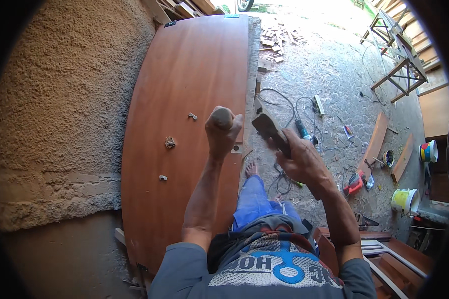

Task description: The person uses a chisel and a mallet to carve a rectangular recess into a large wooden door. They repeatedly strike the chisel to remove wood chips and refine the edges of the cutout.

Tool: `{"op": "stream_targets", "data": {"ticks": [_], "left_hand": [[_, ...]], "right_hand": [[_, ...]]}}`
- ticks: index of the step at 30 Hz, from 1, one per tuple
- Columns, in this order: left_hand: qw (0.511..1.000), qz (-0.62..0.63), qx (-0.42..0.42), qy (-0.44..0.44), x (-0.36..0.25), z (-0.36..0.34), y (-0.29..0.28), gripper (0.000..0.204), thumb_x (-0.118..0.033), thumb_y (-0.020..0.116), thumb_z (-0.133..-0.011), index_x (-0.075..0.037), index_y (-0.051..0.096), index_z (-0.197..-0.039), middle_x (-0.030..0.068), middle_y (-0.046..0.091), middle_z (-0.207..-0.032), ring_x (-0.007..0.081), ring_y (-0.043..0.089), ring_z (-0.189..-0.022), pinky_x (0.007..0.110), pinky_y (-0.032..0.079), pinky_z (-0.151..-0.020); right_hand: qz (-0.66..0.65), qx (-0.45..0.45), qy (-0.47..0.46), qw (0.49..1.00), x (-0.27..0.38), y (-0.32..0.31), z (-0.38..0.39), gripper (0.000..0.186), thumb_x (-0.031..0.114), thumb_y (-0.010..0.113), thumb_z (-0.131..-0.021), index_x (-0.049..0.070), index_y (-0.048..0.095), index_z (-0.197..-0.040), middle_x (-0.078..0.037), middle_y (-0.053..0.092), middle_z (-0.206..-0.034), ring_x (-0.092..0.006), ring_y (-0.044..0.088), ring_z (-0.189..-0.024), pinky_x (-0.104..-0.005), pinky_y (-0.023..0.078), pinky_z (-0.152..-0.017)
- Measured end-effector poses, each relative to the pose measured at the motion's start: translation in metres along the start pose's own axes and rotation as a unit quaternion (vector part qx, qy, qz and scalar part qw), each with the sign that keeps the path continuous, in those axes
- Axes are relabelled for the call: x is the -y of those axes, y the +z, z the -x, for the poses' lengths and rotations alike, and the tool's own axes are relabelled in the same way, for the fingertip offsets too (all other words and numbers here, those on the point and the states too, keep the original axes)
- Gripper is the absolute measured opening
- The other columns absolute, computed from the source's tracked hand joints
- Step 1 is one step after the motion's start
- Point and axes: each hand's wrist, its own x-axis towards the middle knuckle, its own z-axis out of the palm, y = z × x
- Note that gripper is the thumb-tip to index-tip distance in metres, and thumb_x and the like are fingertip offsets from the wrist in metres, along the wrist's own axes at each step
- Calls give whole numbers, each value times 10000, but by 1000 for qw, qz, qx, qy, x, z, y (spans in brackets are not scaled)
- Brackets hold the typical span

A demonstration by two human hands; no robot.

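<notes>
A large reddish-brown wooden door panel (pixel 184 74) lies lengthwise to my left. Over its right edge, my left hand (pixel 219 137) is closed around an upright tool with a round handle (pixel 221 117). I see that handle end-on, like a chisel's, and the hand hides the lower part. My right hand (pixel 304 157), just right of the panel, grips the handle of a mallet (pixel 267 122). Its blocky head is raised beside my left hand, apart from the round handle. A round hole (pixel 236 148) shows in the panel edge near my left wrist.
Small metal fittings (pixel 192 115) and a little heap of bits (pixel 170 142) lie on the panel. A rough wall (pixel 70 99) borders it. Rightward on the floor are a corded power tool (pixel 302 129), a red tool (pixel 354 183), planks (pixel 374 142) and buckets (pixel 405 200).
</notes>
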Motion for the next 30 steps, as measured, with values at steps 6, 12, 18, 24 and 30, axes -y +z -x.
{"op": "stream_targets", "data": {"ticks": [6,12,18,24,30], "left_hand": [[999,13,8,-43,9,-1,3,173,24,739,-856,-58,589,-827,-14,610,-699,51,589,-591,224,487,-523],[999,4,12,-36,12,1,4,173,29,744,-844,-52,592,-827,-13,613,-711,62,604,-625,234,500,-566],[999,-22,-2,30,14,2,6,189,18,769,-766,-48,600,-822,-12,609,-756,68,545,-705,279,490,-646],[996,-43,7,80,21,5,4,177,-24,744,-802,-30,692,-970,50,705,-895,178,669,-827,355,532,-740],[985,-105,36,132,38,12,-20,304,-87,717,-879,-22,620,-1159,46,659,-941,160,649,-897,329,530,-850]], "right_hand": [[-21,-18,12,1000,2,0,-2,321,103,638,-868,25,487,-1140,-287,625,-739,-523,642,-761,-563,472,-684],[-18,-13,13,1000,0,2,1,330,93,642,-860,12,495,-1144,-283,645,-820,-508,650,-809,-561,481,-697],[56,-70,-146,985,39,-15,-9,352,53,654,-874,23,522,-1200,-221,649,-806,-416,672,-680,-480,506,-614],[190,-83,-193,959,82,-25,-37,273,-14,597,-887,3,526,-1150,-199,628,-743,-401,696,-674,-491,523,-546],[205,104,-80,970,56,-1,-49,220,-12,568,-861,-9,464,-1055,-257,649,-757,-433,684,-697,-530,516,-612]]}}
